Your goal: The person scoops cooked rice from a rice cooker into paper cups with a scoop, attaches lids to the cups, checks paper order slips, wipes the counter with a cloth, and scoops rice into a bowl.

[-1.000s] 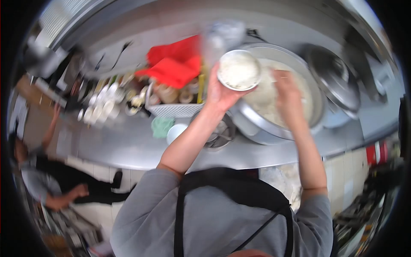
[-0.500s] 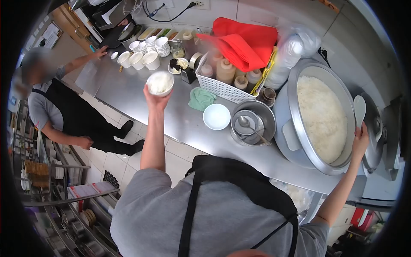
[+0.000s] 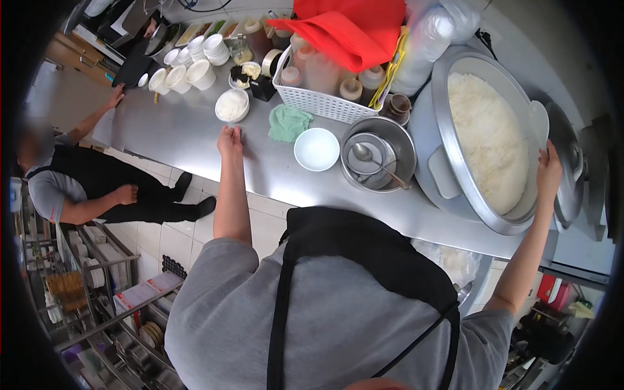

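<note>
A white bowl of rice stands on the steel counter. Just in front of it, apart from the bowl, is my left hand, its fingers curled together; whether anything small is in them is hidden. At the right rim of the big pot of rice, my right hand grips a white rice paddle. Between the two hands are an empty white bowl, a green cloth and a metal pot with a spoon in it.
A white basket of bottles lies under a red cloth. Stacked white cups stand at the back left. A co-worker is at the left, one hand on the counter's end. The pot lid is at the far right.
The rice bowl, held in my left hand before, now stands on the counter and that hand has drawn back from it. My right hand went from over the rice to the pot's right rim with the paddle.
</note>
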Demonstrator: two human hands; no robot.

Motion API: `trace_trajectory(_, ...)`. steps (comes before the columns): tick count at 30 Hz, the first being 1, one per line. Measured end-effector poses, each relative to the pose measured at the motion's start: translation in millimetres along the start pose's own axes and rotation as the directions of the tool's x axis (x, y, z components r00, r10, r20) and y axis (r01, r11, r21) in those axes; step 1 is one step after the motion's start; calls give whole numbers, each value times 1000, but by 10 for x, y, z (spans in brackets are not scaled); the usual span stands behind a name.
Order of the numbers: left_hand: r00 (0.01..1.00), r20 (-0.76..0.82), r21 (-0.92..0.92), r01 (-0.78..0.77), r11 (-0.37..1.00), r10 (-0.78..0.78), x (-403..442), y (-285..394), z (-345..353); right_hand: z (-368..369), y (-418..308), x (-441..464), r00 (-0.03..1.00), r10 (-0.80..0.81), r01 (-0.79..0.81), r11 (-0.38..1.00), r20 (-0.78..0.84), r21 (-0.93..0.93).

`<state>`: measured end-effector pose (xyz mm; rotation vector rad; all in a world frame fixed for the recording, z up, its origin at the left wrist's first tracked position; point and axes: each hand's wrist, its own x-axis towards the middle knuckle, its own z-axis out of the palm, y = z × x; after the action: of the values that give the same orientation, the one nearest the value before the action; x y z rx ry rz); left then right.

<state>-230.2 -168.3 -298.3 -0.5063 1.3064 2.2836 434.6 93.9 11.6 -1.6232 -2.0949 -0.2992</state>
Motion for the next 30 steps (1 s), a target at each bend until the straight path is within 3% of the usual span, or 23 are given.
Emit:
trace_trajectory(2,998,55,120,-46,992,40,-240,-68,-34,69,110,-4,1000,6,-5,998,-18,68)
trace_trajectory(4,949,232,543,-307,781,212,-851,-144,173,82,89,-9,1000,-11,10,999,5,43)
trace_trajectory(5,682,545,578,-727,372,486,-658,-371,105,83,80,-23,1000,-19,19,1000,21,16)
trace_trajectory(6,580,716,511,-815,274,389,-764,-408,231,90,51,-27,999,-22,21,1000,32,19)
trace_trajectory(7,404,852,442,-896,-41,334,-992,-379,416,101,1,-5,997,-66,65,997,26,28)
trace_trajectory(8,225,940,284,-932,-225,256,-1036,-427,503,108,-43,17,994,-110,109,993,17,38)
trace_trajectory(9,232,939,291,-930,-227,252,-1003,-431,503,116,-75,39,993,-113,112,993,25,40)
trace_trajectory(11,380,924,361,-904,-227,-43,-975,-449,475,122,-112,88,995,-73,66,993,71,96)
trace_trajectory(12,382,923,364,-903,-228,-39,-1012,-425,402,118,-106,89,995,-77,70,993,70,98)
trace_trajectory(14,486,808,374,-860,-348,-333,-1211,-310,65,111,-76,65,999,-34,31,989,23,147)
trace_trajectory(15,544,703,389,-834,-392,-459,-1427,-204,-116,119,-16,43,999,-33,29,988,20,153)
trace_trajectory(17,611,279,324,-786,-526,-741,-1729,56,-443,140,227,9,1000,-5,6,979,-7,204)
trace_trajectory(18,425,56,124,-901,-416,-903,-1751,236,-587,136,386,1,1000,1,0,979,-7,205)
trace_trajectory(19,396,38,375,-857,-354,-917,-1428,318,-948,124,557,5,1000,23,-27,977,19,210)
trace_trajectory(20,439,124,405,-841,-359,-890,-1490,561,-871,103,656,-14,998,50,-58,975,43,214)
trace_trajectory(21,541,205,452,-791,-411,-815,-1549,782,-747,49,684,-36,997,64,-71,975,40,210)
trace_trajectory(22,697,270,616,-655,-437,-664,-1550,950,-624,-36,704,-29,997,72,-74,979,17,190)
trace_trajectory(23,717,410,617,-673,-409,-563,-1661,1108,-384,-118,719,-15,997,77,-74,983,-10,168)
trace_trajectory(25,646,617,586,-758,-285,-448,-1509,1180,-106,-177,699,12,994,109,-105,981,-16,163)
trace_trajectory(26,737,565,687,-669,-282,-371,-1491,1155,57,-154,707,35,996,81,-73,971,-26,229)
trace_trajectory(27,706,633,651,-707,-274,-319,-1229,1049,103,-145,721,50,997,59,-45,957,-40,288)
trace_trajectory(29,639,737,452,-708,-542,-220,-1051,787,265,-251,440,2,988,-116,113,993,-103,-37)
trace_trajectory(30,533,835,400,-756,-518,-133,-1025,639,335,-267,370,-24,992,-108,103,991,-59,-81)
